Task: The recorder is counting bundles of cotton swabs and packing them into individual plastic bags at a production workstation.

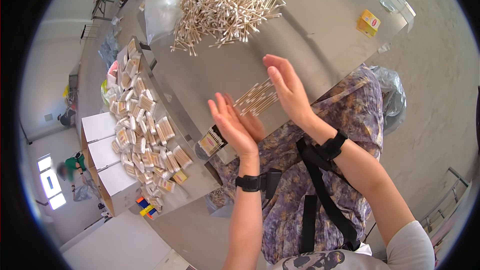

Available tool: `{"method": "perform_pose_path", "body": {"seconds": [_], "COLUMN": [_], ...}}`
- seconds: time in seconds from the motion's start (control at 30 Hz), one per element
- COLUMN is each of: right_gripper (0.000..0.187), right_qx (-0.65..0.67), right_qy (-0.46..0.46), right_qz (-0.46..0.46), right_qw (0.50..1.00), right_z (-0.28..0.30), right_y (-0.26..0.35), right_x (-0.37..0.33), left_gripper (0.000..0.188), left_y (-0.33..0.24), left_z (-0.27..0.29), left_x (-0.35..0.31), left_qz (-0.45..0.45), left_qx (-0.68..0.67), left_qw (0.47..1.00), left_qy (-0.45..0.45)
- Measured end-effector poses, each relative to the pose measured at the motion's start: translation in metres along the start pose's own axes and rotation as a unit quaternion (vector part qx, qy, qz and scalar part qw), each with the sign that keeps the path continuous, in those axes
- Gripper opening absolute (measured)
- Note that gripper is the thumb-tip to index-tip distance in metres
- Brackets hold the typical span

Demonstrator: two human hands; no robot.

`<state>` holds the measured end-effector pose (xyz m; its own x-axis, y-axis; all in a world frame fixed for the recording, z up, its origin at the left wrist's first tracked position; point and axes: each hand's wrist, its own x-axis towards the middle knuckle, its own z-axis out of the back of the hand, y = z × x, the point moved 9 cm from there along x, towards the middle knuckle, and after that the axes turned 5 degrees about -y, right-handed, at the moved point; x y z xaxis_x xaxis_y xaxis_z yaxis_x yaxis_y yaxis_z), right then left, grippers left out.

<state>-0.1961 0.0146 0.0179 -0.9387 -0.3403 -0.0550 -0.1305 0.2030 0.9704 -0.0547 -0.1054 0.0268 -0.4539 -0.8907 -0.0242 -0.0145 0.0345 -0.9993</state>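
Note:
A loose bundle of cotton swabs (256, 98) lies between my two hands, its sticks roughly lined up. My left hand (234, 126) is at the near-left end of the bundle, fingers stretched and palm turned toward the swabs. At the other end my right hand (289, 87) faces it, fingers extended, the thumb side up; whether its palm touches the swab ends I cannot tell. Just left of my left wrist sits a small pack of swabs (211, 141) with a printed label. Farther off on the metal table (330, 0) rises a big heap of loose cotton swabs (225, 7).
A clear plastic bag (162, 10) stands against the heap. Many packed swab bundles (145, 135) cover a lower surface at left, beside white-flapped cartons (107, 151). A yellow box (368, 23) is at the table's far right. Another person (75, 165) in green is in the background.

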Motion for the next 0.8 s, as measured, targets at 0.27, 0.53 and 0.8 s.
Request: {"method": "perform_pose_path", "body": {"seconds": [0.27,0.53,0.8], "right_gripper": [0.049,0.052,0.052], "right_qx": [0.04,0.08,0.123], "right_qy": [0.043,0.084,0.087], "right_qz": [0.007,-0.018,-0.037], "right_qw": [0.998,0.993,0.988], "right_z": [-0.009,-0.023,-0.027], "right_y": [-0.004,-0.008,-0.012], "right_x": [0.003,-0.003,-0.006], "left_gripper": [0.08,0.081,0.077], "left_y": [-0.004,-0.007,-0.006], "left_z": [0.001,-0.016,-0.029], "left_x": [0.001,-0.003,-0.005], "left_qz": [0.007,0.009,0.007], "left_qx": [-0.069,-0.092,-0.075], "left_qw": [0.997,0.996,0.997], "left_qy": [-0.034,-0.001,0.032]}}
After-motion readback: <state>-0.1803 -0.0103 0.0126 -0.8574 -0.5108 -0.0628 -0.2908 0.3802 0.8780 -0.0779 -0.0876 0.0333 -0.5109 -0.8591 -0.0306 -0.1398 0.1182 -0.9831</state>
